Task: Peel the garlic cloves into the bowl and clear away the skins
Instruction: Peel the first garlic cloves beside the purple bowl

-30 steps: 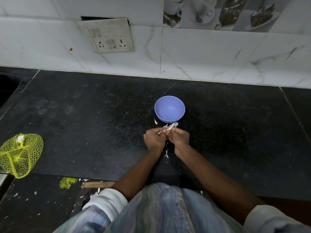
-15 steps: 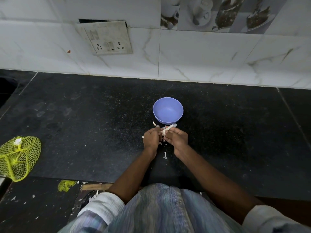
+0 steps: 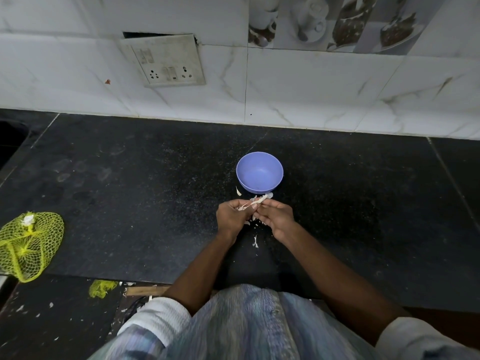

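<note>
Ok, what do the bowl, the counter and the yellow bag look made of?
Bowl: likely plastic, matte lavender, uniform colour, thin rim. Counter: looks like polished black granite, speckled, with slab seams. Yellow bag: open plastic-looking mesh netting, lying flat.

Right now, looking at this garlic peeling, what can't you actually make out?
- Garlic, head view: mostly hidden by the fingers of the left hand and right hand; how much skin remains is unclear.
- Bowl: specks inside too small to identify.
- Yellow net bag: cut off by the left edge.
</note>
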